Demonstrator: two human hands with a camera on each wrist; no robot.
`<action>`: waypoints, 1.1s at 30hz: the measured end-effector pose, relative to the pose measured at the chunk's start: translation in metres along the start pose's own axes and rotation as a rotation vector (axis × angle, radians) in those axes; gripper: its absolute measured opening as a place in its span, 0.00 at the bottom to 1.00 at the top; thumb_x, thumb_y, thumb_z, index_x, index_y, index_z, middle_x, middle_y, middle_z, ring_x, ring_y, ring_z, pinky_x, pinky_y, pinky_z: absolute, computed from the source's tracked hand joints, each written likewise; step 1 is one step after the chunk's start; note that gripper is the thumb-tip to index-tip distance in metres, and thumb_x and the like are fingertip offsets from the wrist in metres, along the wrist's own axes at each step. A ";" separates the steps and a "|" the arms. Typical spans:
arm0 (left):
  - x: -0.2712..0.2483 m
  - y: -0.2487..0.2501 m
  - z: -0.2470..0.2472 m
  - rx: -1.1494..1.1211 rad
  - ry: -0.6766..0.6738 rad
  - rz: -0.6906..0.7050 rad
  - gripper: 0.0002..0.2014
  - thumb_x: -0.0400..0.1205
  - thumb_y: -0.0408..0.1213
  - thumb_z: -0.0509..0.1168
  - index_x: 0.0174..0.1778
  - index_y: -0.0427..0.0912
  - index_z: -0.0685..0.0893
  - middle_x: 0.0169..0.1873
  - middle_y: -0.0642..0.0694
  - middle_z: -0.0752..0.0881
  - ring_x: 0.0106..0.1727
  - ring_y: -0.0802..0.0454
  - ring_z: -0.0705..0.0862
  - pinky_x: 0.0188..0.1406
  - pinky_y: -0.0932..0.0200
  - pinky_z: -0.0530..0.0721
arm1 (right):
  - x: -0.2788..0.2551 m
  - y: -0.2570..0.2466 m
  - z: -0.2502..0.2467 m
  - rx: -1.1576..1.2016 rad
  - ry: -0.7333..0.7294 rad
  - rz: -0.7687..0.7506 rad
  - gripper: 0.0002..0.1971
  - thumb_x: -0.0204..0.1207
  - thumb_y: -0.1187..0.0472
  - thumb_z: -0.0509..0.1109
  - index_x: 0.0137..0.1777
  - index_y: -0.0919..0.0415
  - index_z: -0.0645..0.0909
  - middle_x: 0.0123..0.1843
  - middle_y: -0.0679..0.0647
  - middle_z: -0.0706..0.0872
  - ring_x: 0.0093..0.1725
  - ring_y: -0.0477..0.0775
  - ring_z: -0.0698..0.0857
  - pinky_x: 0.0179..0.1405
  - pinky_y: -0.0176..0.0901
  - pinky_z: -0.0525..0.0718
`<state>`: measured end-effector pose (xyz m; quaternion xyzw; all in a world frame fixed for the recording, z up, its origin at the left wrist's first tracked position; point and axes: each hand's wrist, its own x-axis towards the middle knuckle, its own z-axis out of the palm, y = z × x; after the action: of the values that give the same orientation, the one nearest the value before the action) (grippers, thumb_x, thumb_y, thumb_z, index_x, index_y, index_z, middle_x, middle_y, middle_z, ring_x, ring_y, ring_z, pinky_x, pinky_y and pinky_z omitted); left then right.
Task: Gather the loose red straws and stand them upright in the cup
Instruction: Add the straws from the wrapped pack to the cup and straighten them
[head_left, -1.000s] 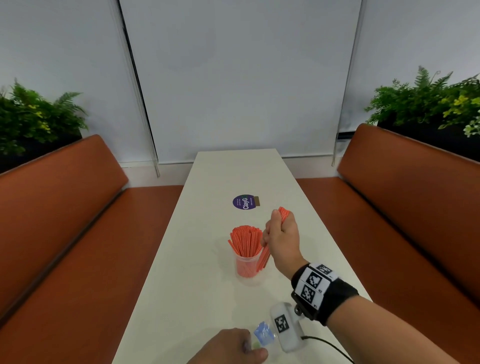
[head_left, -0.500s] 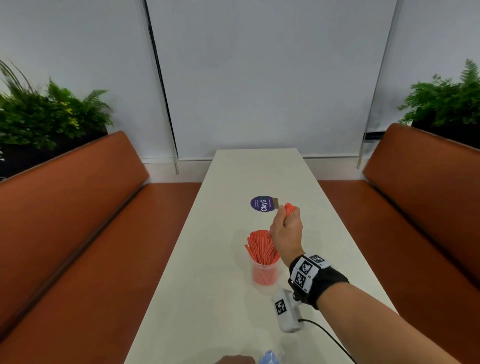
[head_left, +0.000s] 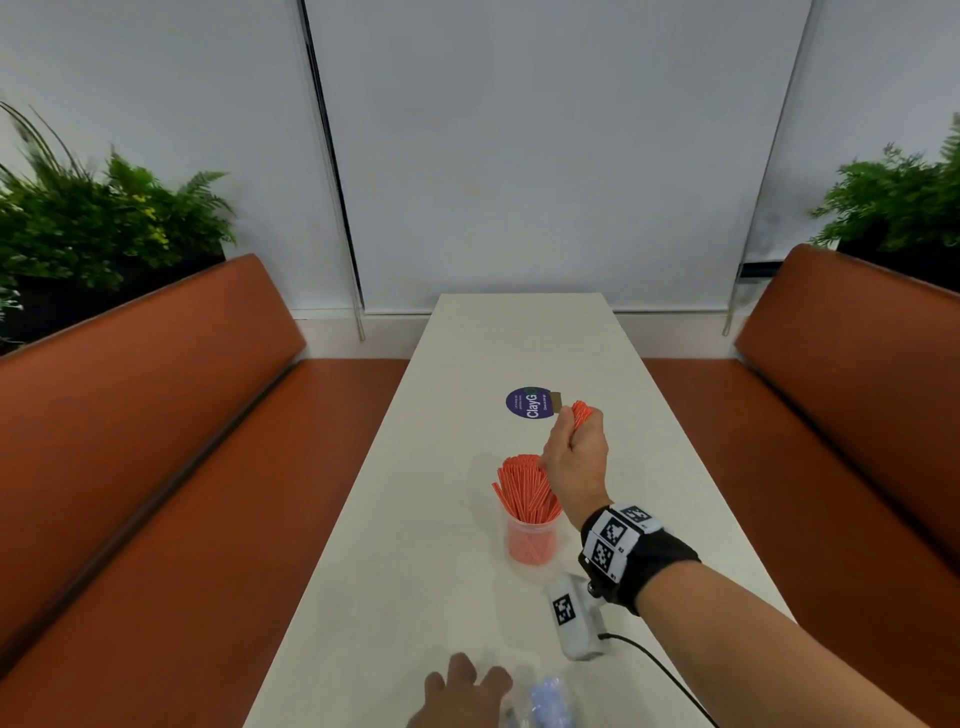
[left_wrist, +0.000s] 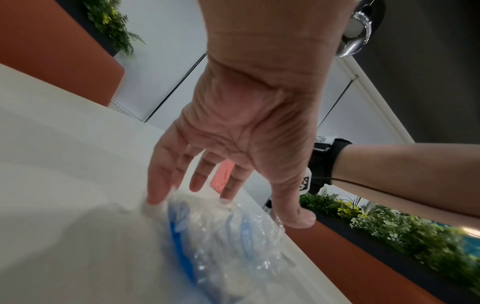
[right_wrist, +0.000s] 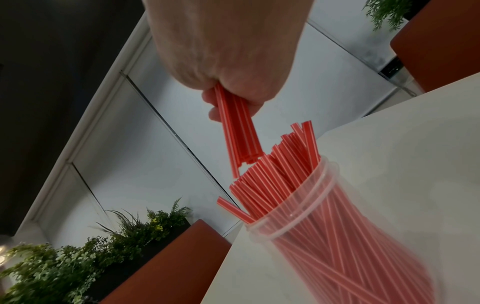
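Note:
My right hand (head_left: 574, 447) is curled in a fist round a small bundle of red straws (right_wrist: 237, 131), held nearly upright above the clear plastic cup (head_left: 531, 543). The bundle's lower ends touch the tops of the several red straws (right_wrist: 280, 174) that stand fanned out in the cup (right_wrist: 337, 236). Its upper ends (head_left: 581, 413) stick out above my fist. My left hand (left_wrist: 228, 191) is at the table's near edge, fingers straight, tips touching a crinkled clear plastic bag (left_wrist: 221, 236) with blue inside.
The long white table (head_left: 519, 338) runs away from me between two orange benches (head_left: 156, 467). A round purple sticker (head_left: 529, 406) lies beyond the cup. Planters with green plants (head_left: 104, 223) stand behind both bench backs.
My right hand has carried the bundle from beside the cup's right side to above its mouth. My left hand slipped out of view, then came back with its fingers spread on the bag.

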<state>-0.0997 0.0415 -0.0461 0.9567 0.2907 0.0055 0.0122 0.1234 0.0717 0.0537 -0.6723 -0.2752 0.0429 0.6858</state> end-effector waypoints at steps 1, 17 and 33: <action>-0.006 0.009 -0.015 -0.086 -0.167 -0.093 0.24 0.53 0.75 0.61 0.39 0.66 0.77 0.32 0.52 0.64 0.24 0.60 0.62 0.14 0.75 0.68 | 0.000 0.000 0.001 -0.002 0.000 -0.002 0.10 0.85 0.56 0.55 0.41 0.48 0.64 0.29 0.54 0.76 0.27 0.55 0.76 0.31 0.67 0.85; 0.075 -0.002 -0.093 -0.337 -0.254 -0.207 0.25 0.84 0.49 0.55 0.75 0.41 0.66 0.73 0.42 0.69 0.77 0.44 0.62 0.72 0.47 0.73 | -0.012 0.035 0.013 -0.191 -0.209 -0.081 0.05 0.84 0.62 0.58 0.51 0.62 0.72 0.36 0.51 0.79 0.34 0.47 0.78 0.37 0.40 0.76; 0.146 0.003 -0.066 -0.579 -0.271 -0.182 0.37 0.82 0.46 0.59 0.83 0.44 0.48 0.77 0.43 0.62 0.76 0.43 0.64 0.77 0.49 0.69 | -0.008 0.038 -0.003 -1.054 -0.652 -0.486 0.37 0.74 0.40 0.35 0.77 0.57 0.66 0.76 0.52 0.74 0.77 0.57 0.70 0.74 0.65 0.62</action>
<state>0.0217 0.1218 0.0208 0.8756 0.3571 -0.0405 0.3228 0.1298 0.0696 0.0154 -0.7890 -0.5966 -0.0519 0.1372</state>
